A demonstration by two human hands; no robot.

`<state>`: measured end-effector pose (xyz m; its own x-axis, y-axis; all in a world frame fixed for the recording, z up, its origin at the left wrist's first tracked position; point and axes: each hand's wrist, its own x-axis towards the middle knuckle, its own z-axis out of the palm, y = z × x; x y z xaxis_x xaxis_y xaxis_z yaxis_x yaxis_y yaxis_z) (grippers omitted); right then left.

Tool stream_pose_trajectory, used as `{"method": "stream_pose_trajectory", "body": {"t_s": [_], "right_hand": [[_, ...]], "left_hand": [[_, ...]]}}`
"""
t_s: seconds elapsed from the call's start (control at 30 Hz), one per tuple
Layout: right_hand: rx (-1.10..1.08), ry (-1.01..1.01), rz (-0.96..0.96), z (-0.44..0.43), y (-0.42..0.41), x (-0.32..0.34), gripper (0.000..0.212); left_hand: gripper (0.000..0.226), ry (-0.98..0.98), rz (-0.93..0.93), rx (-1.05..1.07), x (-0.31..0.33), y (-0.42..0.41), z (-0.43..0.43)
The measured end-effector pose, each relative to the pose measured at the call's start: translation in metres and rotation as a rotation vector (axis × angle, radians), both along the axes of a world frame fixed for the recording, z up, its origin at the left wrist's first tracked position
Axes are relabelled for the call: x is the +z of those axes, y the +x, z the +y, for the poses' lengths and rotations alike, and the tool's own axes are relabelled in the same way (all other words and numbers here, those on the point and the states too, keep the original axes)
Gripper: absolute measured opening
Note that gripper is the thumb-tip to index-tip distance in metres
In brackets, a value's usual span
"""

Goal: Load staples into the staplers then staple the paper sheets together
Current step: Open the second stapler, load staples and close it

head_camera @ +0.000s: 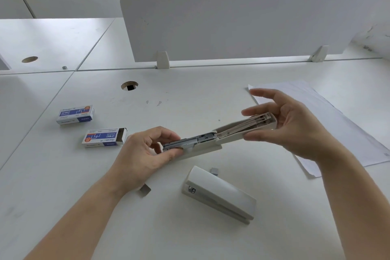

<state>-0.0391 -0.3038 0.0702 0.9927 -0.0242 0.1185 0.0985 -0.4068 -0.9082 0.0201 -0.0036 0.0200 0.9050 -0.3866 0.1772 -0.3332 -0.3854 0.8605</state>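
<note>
Nearest you, the closed stapler (219, 194) lay on the tabletop (190, 95) with two loose staple strips (145, 189) beside it. Just beyond, you held the open stapler (211, 135) above the surface, its long axis running left to right: your left hand (143, 154) gripped the bare magazine end and was the nearer to the loading channel, while your right hand (293, 124) cradled the flipped-back lid between thumb and fingers. That made two staplers, and farther off were two staple boxes (104, 137) on your left and one spread of paper sheets (329, 116) on your right.
</note>
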Motion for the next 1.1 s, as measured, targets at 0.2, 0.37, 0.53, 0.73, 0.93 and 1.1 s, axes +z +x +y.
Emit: {"method": "stream_pose_trajectory", "body": {"t_s": [0.2, 0.37, 0.53, 0.73, 0.93, 1.1], "right_hand": [[0.031, 0.292, -0.067, 0.002, 0.003, 0.0, 0.061], [0.054, 0.215, -0.164, 0.033, 0.006, -0.004, 0.041], [0.062, 0.091, -0.196, 0.048, 0.007, -0.009, 0.039], [0.107, -0.055, -0.21, 0.054, 0.006, -0.012, 0.044], [0.073, -0.53, -0.272, 0.063, 0.005, -0.021, 0.057], [0.091, -0.693, -0.184, 0.069, 0.006, -0.027, 0.058]], "left_hand": [[0.017, -0.003, 0.024, 0.001, -0.003, -0.001, -0.004], [0.017, 0.064, -0.026, 0.008, -0.007, -0.003, -0.01], [0.031, 0.133, -0.121, -0.015, -0.008, -0.002, -0.005], [0.081, 0.506, -0.362, -0.113, -0.01, 0.007, 0.008], [0.054, 0.59, -0.38, -0.058, -0.019, 0.014, 0.013], [0.043, 0.562, -0.381, 0.017, -0.024, 0.02, 0.018]]}}
